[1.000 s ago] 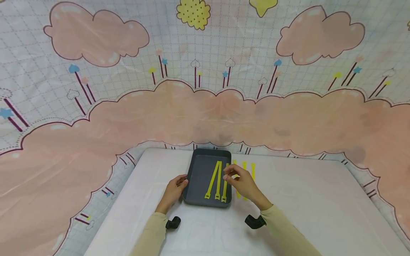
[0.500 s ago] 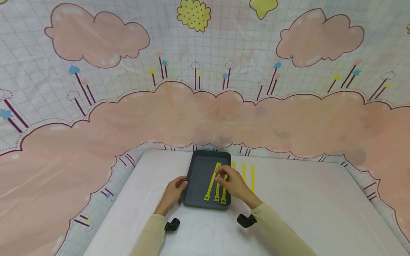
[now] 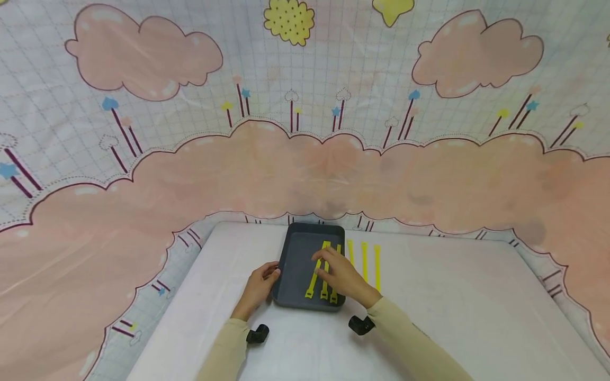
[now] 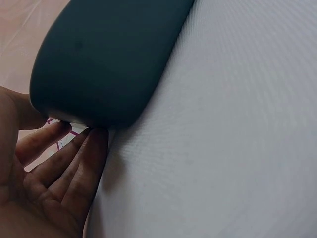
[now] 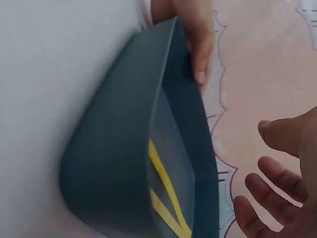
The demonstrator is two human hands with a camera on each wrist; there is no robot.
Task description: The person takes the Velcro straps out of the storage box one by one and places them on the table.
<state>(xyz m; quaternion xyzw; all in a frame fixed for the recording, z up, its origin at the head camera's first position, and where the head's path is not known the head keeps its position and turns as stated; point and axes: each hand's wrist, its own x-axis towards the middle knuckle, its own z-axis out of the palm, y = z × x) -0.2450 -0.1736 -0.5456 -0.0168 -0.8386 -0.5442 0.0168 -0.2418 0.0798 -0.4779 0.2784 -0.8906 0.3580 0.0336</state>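
A dark grey rectangular tray lies on the table. My left hand holds its left edge; in the left wrist view the thumb reaches over the rim while fingertips press the outer wall. Inside the tray, toward its right side, lie three yellow cable straps with slotted ends. My right hand hovers above them, covering parts of them in the head view. Seen from the right wrist, its fingers are spread and loosely bent, with nothing between them.
Three more yellow straps lie roughly parallel on the white table, just right of the tray. A patterned cloth backdrop rises behind the table's far edge. Black wrist cameras sit below both hands.
My right hand has moved left, from the tray's right edge to over the straps inside, uncovering more of the straps on the table. My left hand has stayed at the tray's edge.
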